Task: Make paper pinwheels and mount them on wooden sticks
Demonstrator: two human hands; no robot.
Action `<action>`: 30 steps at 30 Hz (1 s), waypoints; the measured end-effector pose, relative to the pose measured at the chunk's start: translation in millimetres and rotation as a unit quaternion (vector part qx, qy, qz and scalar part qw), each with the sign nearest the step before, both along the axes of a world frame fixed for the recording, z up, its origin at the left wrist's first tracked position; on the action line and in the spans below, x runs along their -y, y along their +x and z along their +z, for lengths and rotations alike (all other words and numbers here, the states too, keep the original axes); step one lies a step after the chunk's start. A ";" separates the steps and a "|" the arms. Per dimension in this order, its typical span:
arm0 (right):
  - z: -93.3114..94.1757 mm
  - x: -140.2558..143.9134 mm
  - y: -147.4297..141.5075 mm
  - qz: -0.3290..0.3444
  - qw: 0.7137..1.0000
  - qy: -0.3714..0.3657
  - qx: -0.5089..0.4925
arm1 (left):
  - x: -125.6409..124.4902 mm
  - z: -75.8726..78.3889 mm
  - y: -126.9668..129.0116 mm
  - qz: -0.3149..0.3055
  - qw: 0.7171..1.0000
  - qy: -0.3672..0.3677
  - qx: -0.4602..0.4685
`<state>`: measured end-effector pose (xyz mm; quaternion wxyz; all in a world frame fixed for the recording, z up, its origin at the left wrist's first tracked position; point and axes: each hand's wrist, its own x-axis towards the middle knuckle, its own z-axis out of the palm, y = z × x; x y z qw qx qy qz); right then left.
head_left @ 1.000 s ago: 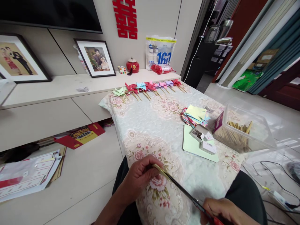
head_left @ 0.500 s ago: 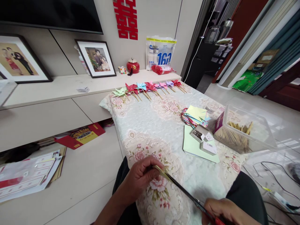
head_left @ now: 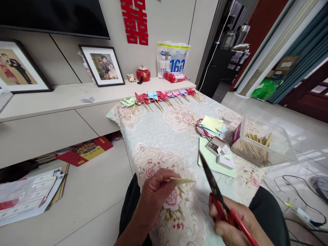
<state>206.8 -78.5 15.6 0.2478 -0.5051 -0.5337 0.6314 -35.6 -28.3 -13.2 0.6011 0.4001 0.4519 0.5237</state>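
Pinched in my left hand [head_left: 160, 189] is a small pale yellow piece of paper [head_left: 183, 180], seen nearly edge-on above the flowered tablecloth [head_left: 184, 116]. My right hand [head_left: 230, 218] grips red-handled scissors [head_left: 214, 184] with the blades pointing up and away, their tips apart from the paper. Beyond the scissors lies a light green paper sheet [head_left: 232, 173], with an open box of small metal pins [head_left: 213, 147] and a white box [head_left: 227, 161] on it. A pile of coloured paper pieces [head_left: 211, 124] sits behind these.
Several paper pinwheels [head_left: 152, 96] on sticks lie along the table's far edge. At the right stands a clear plastic bin [head_left: 282, 145] holding thin sticks [head_left: 258, 140]. Behind is a low cabinet [head_left: 61, 92] with photo frames [head_left: 102, 65] and a red jar [head_left: 143, 73].
The scissors have come off the yellow paper and now point upward in my right hand. My left hand still holds the paper, now turned more level.
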 end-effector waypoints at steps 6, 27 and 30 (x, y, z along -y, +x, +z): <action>-5.0 -24.6 -42.3 -0.188 0.977 0.093 -0.050 | 7.3 14.7 22.5 0.029 0.968 -0.154 0.194; -5.0 -30.0 -60.9 -0.143 0.955 -0.070 -0.249 | 10.6 11.0 8.8 -0.148 0.943 -0.109 0.278; -6.8 -27.1 -63.1 -0.107 0.947 -0.095 -0.287 | 9.7 10.0 11.9 -0.175 0.929 -0.107 0.307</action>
